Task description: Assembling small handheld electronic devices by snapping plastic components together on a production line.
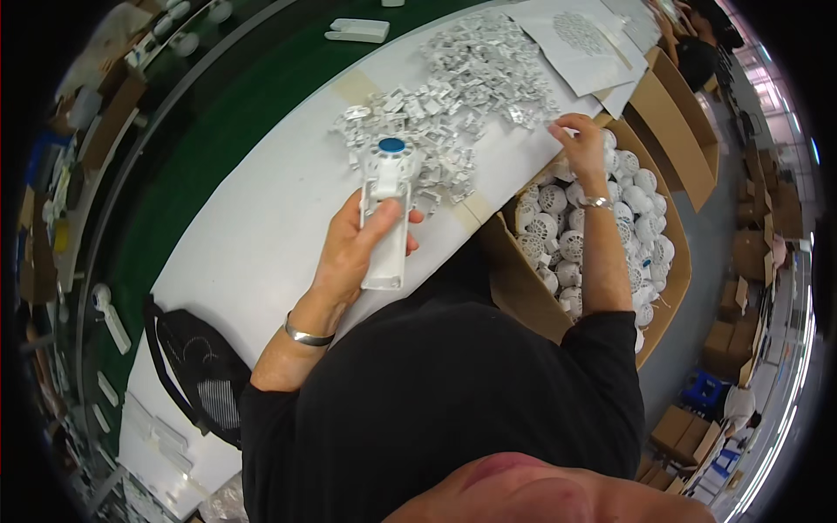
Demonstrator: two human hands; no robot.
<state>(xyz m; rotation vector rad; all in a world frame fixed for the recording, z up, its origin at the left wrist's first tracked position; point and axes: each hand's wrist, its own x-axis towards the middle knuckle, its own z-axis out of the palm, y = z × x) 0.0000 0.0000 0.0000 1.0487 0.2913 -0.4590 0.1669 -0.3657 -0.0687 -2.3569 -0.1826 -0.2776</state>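
Note:
My left hand (356,235) is closed round the handle of a white handheld fan (384,261), thumb on top. Its round slotted head points away from me and carries a blue disc (391,146). Just beyond the head spreads a heap of small white plastic parts (479,70) on the white table. My right hand (582,146) is at the right edge of that heap, above the box, with thumb and forefinger brought together. Whether a small part sits between those fingertips is too small to make out.
An open cardboard box (683,279) full of white slotted round pieces (571,246) stands against the table's right side. Papers (571,44) lie at the far end. A black bag (200,366) is at the near left. Beyond the table runs a green conveyor belt (218,157).

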